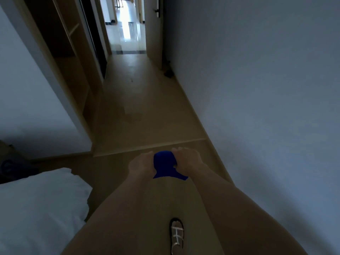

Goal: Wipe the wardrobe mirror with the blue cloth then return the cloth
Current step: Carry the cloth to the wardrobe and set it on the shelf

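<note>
I hold the blue cloth (pixel 165 165) in front of me with both hands, bunched between them above the floor. My left hand (pixel 140 164) grips its left side and my right hand (pixel 186 159) grips its right side, a corner hanging below. The wardrobe mirror (pixel 27 89) is the large panel at the left, reflecting a pale wall; it stands well to the left of my hands. Beyond it the wardrobe (pixel 68 45) shows open wooden shelves.
A bed with white bedding (pixel 36 205) fills the lower left. A pale wall (pixel 257 89) runs along the right. The beige floor (pixel 143 107) leads down a narrow passage to a bright doorway (pixel 127 24). A dark object (pixel 168 73) lies by the wall. My sandalled foot (pixel 177 234) is below.
</note>
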Available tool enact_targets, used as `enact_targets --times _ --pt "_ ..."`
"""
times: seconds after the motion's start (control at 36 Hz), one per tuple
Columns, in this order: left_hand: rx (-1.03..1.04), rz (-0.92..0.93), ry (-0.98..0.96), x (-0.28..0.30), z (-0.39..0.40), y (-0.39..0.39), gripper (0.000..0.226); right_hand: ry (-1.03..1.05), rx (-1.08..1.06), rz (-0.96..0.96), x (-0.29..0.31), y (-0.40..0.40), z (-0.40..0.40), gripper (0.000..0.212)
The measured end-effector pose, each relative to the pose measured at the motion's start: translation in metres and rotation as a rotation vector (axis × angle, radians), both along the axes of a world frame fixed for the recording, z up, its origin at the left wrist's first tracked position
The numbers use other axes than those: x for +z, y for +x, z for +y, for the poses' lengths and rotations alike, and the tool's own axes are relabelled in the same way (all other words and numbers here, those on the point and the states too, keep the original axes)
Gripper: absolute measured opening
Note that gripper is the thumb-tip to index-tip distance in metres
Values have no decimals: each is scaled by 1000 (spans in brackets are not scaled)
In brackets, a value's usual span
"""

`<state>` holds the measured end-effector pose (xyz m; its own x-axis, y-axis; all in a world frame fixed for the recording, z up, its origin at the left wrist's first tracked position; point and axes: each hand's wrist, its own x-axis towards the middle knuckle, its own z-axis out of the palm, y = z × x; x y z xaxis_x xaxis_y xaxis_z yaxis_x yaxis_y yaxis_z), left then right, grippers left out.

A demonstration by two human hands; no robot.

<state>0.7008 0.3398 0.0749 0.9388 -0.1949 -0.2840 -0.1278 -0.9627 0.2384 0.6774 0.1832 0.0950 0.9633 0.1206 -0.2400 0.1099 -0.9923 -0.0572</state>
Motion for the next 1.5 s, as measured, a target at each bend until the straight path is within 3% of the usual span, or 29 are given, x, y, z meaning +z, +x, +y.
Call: enact_targets --times 0.39,0.89,1.11,1.31,1.5 --pt "106 -9 29 29 -64 220 28 13 77 38 28 238 -61 36" --pt "122 -44 65 24 -40 507 21 -27 115 -4 21 527 -38 37" --pt "153 -25 53 35 -11 635 26 2 135 -33 25 655 -9 72" --pt "185 -17 19 24 0 720 21 -7 168 -33 20 748 0 50" --pt "237 -12 -4 15 -2 814 21 -20 225 -42 13 852 0 49"
